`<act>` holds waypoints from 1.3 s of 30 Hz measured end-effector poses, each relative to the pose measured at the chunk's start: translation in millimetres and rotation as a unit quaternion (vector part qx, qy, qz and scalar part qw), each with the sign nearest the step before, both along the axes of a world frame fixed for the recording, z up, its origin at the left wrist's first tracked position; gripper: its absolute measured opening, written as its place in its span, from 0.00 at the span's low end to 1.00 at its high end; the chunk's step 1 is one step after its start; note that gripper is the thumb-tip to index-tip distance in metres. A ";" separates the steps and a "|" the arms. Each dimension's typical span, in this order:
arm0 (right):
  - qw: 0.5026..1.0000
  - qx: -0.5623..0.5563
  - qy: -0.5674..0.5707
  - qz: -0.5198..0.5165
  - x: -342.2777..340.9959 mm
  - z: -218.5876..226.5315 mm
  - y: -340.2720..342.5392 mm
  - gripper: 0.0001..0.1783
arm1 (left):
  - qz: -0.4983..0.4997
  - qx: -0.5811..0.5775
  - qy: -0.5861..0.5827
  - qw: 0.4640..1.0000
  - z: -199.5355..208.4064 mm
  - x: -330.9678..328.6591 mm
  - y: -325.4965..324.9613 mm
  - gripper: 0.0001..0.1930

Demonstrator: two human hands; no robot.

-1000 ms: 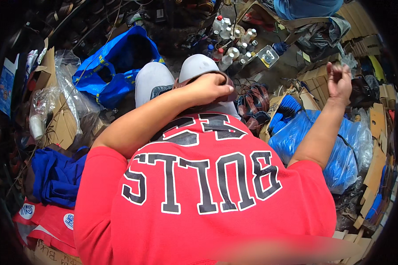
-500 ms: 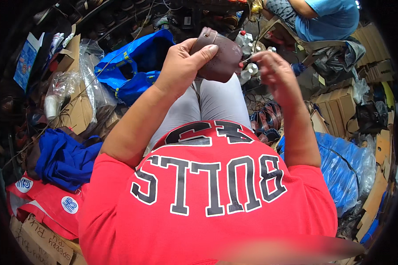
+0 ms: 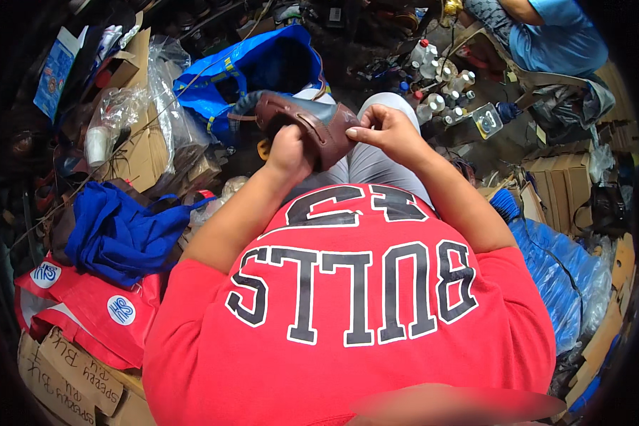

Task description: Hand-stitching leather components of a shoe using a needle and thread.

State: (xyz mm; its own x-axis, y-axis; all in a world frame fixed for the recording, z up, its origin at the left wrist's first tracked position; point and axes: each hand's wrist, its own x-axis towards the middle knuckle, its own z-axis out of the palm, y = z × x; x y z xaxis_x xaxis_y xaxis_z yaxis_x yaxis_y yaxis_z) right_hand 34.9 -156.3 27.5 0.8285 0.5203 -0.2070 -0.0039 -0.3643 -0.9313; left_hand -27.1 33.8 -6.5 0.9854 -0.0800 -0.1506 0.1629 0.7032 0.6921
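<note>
At the far left a blue printed panel [image 3: 55,74] stands tilted, and below it a white cup [image 3: 97,145] lies among crumpled clear plastic. Lower down on that side, a red bag [image 3: 96,312] with round white emblems rests above pieces of marked cardboard [image 3: 71,376], with a bunched blue cloth [image 3: 121,231] just beyond it. Further right, a large blue bag [image 3: 241,64] gapes open near the person's knees. The left hand [image 3: 291,153] reaches into a brown leather shoe upper [image 3: 326,138], its fingers curled and holding the piece from within; the fingertips are hidden. The upper is held over the lap, between the two hands, with a slit and stitched lines showing on its side. At its right edge the right hand [image 3: 387,135] has thumb and forefinger pinched together on the leather, the remaining fingers bent behind. Under it are light grey trousers [image 3: 405,106]. To the right stand capped bottles [image 3: 440,78] in a cluster, then stacked brown cartons [image 3: 561,177] above a blue plastic-wrapped bundle [image 3: 547,277], and at the upper right sits another person in a light blue shirt [image 3: 561,42].
</note>
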 end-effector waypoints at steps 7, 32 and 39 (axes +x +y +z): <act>0.987 -0.077 -0.136 -0.024 -2.5 -11.7 33.1 0.15 | -0.051 -0.138 -0.024 0.989 -15.4 18.7 -5.2 0.23; 0.971 0.156 0.151 0.103 -0.8 18.4 1.2 0.14 | -0.122 0.305 -0.105 0.939 26.2 8.3 25.0 0.09; 0.973 0.149 0.107 0.138 8.1 21.0 -13.4 0.16 | -0.061 0.296 -0.117 0.946 19.6 3.0 24.8 0.17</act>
State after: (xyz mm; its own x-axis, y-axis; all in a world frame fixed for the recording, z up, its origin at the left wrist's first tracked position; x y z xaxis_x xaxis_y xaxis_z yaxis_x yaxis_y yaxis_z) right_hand 43.0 -169.7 48.4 0.6028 0.7807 -0.1645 -0.1487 -0.0927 -0.9845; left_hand -24.1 58.6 13.1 0.9862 -0.1646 0.0174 0.0104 0.1665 0.9860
